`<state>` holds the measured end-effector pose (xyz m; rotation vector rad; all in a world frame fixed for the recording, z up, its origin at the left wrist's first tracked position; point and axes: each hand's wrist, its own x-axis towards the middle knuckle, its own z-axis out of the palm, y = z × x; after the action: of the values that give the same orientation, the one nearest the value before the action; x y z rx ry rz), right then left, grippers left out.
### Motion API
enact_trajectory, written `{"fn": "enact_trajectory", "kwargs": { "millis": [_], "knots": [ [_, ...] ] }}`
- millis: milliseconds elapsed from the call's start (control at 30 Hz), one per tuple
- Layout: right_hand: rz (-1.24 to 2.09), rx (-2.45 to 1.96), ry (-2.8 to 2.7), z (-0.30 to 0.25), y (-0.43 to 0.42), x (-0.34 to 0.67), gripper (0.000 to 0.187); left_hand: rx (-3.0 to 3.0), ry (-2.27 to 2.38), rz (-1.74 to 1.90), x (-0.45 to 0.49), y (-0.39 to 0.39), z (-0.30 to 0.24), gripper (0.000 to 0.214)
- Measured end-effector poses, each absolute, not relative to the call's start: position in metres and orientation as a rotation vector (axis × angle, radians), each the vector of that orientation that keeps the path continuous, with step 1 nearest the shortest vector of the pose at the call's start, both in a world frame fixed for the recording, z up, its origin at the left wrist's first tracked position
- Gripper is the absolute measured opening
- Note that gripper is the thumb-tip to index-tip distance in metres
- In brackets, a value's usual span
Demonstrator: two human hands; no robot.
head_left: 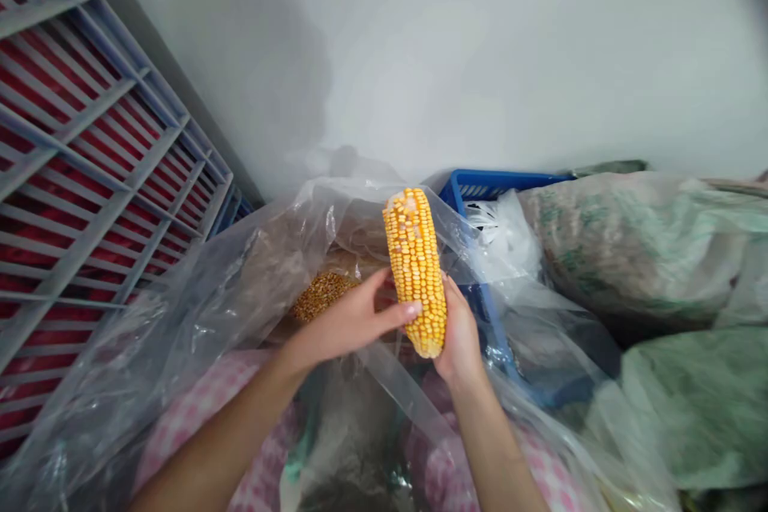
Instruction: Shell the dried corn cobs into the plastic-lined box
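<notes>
An ear of corn [415, 264] with yellow kernels stands nearly upright in the middle of the head view, held between both hands. My left hand [363, 310] grips it from the left, with the thumb lying across the lower kernels and the other fingers partly behind it. From the right, my right hand [461, 328] closes round the lower end, its fingers mostly hidden behind the ear. A few gaps and darker kernels show near the top. Below is a large clear plastic bag [270, 236], spread open, with a pile of loose kernels [324, 294] in it.
Blue-grey slatted crates [129, 152] with something red inside rise at the left. On the right stands a blue basket [510, 178] holding a white plastic bag [510, 236]. Beyond it lie a filled sack [636, 248] and a green bag [699, 404]. A pale wall [480, 40] stands behind.
</notes>
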<state>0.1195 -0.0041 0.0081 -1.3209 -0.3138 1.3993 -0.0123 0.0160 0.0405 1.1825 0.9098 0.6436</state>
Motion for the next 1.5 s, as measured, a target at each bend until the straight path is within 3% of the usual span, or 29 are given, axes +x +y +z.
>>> {"fn": "enact_trajectory", "kwargs": {
  "millis": [67,233,367,633,1100,1500],
  "knots": [
    [1.294,-1.374,-0.459,0.002,-0.006,0.117,0.031,0.976,0.899,0.732,0.006,0.008,0.032,0.052],
    [0.997,-1.840,-1.187,0.002,-0.011,0.129,0.039,0.601,1.068,0.918,0.022,0.008,0.010,0.043],
    [0.748,-1.926,-1.280,0.012,-0.010,0.144,0.044,0.595,1.191,0.907,0.014,0.013,-0.002,0.044],
    [0.785,-1.776,-1.353,0.020,-0.005,0.149,0.037,0.970,1.362,0.855,0.014,0.011,-0.007,0.047],
    [0.563,-2.018,-1.378,0.024,-0.004,0.157,0.039,1.796,1.665,0.596,0.011,0.002,-0.006,0.047],
    [0.533,-1.936,-1.555,0.024,-0.001,0.175,0.039,2.362,1.563,0.222,-0.008,0.017,0.003,0.047]
  ]
}}
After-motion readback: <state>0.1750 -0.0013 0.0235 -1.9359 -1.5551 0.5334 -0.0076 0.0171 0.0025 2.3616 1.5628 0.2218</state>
